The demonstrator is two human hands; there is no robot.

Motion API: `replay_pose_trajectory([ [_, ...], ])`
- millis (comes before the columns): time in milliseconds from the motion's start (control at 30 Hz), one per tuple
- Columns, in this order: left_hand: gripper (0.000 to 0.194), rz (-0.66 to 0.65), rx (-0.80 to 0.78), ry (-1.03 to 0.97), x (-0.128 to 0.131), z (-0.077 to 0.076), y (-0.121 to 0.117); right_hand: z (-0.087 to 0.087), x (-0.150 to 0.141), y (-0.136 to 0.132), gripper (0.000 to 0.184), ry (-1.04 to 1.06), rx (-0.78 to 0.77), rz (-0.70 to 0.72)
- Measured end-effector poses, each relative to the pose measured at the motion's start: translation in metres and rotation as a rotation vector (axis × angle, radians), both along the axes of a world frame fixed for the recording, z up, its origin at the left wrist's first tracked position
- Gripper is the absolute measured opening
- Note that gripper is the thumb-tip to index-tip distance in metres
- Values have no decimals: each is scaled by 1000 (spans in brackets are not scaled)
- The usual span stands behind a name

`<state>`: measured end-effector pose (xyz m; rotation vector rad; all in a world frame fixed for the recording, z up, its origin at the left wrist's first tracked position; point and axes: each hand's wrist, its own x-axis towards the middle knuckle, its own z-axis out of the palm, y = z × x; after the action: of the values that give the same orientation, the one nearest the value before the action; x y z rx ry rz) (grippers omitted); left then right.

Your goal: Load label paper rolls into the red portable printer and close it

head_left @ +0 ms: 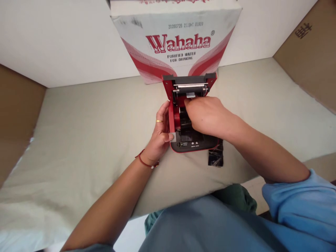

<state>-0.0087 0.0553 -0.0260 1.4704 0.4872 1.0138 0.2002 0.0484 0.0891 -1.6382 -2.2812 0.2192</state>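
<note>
A small red-and-black label printer (194,142) rests on the cloth, its hinged lid (190,78) raised at the far side. My left hand (161,131) grips its left side, thumb on a grey patch at the near corner and fingers along the red wall. Into the open compartment reaches my right hand (206,113), back upward and fingers curled; what they hold is hidden. Shiny black ribbon (185,119) shows in the compartment to the left of that hand. A strip of black film (215,155) lies by the printer's near right corner.
Behind the printer stands a white-and-red Wahaha water carton (181,42) against a white wall (65,38). Brown cardboard (18,115) borders the left side, and more cardboard (309,52) the right. A pale greenish cloth (99,140) covers the surface, its near edge close to my body.
</note>
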Motion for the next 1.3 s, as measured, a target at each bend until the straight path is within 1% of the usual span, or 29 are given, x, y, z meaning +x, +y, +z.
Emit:
replay_pose_trajectory([
  [67, 110, -8, -9, -37, 1, 0, -1, 14, 0, -7, 6, -73, -75, -56],
  [133, 109, -16, -37, -94, 3, 1, -3, 34, -2, -21, 13, -159, -176, -102],
  [200, 105, -3, -75, -143, 5, 2, -6, 59, 0, -40, 23, -182, -255, -115],
  [233, 103, 3, -89, -160, 6, 2, -7, 71, 5, -51, 26, -146, -268, -104],
  [300, 101, -8, -105, -187, 7, 1, -7, 91, 26, -73, 31, 10, -266, -74],
  [333, 101, -21, -110, -200, 8, 0, -7, 97, 42, -82, 35, 89, -258, -71],
  [367, 101, -34, -113, -215, 8, -1, -6, 100, 60, -90, 41, 130, -245, -104],
  [400, 101, -40, -120, -228, 8, -2, -5, 99, 80, -95, 42, 122, -228, -172],
  [433, 101, -42, -127, -234, 8, -2, -4, 93, 100, -99, 41, 80, -234, -251],
  [467, 101, -39, -136, -235, 8, -3, -3, 84, 120, -102, 39, 9, -304, -333],
  [500, 101, -34, -142, -236, 8, -4, -3, 72, 137, -103, 38, -42, -357, -385],
  [567, 102, -27, -153, -231, 7, -3, -3, 43, 164, -103, 39, -95, -437, -406],
  [600, 101, -27, -156, -229, 7, -3, -3, 29, 171, -103, 41, -131, -472, -428],
  [633, 101, -27, -157, -231, 7, -2, -3, 17, 174, -104, 42, -154, -466, -446],
  [667, 100, -26, -159, -235, 7, 0, -4, 7, 174, -104, 44, -154, -441, -456],
  [733, 100, -25, -165, -243, 7, 2, -5, -5, 162, -107, 45, -77, -331, -447],
  [800, 99, -20, -174, -250, 7, 6, -6, -8, 140, -108, 43, 42, -250, -375],
  [867, 96, -24, -185, -252, 8, 9, -7, -6, 116, -107, 39, 63, -243, -294],
  [933, 94, -30, -195, -257, 8, 12, -9, -3, 94, -105, 37, -58, -275, -261],
  [1000, 93, -32, -196, -257, 9, 12, -9, 1, 80, -102, 36, -243, -311, -279],
  [1067, 94, -27, -195, -255, 8, 11, -9, 3, 74, -102, 33, -397, -336, -263],
  [1133, 95, -22, -194, -247, 7, 8, -9, 4, 76, -102, 29, -480, -345, -228],
  [1200, 97, -19, -196, -231, 7, 5, -7, 2, 81, -104, 27, -497, -347, -227],
  [1300, 100, -11, -194, -218, 6, 1, -6, -1, 84, -106, 28, -462, -334, -252],
])
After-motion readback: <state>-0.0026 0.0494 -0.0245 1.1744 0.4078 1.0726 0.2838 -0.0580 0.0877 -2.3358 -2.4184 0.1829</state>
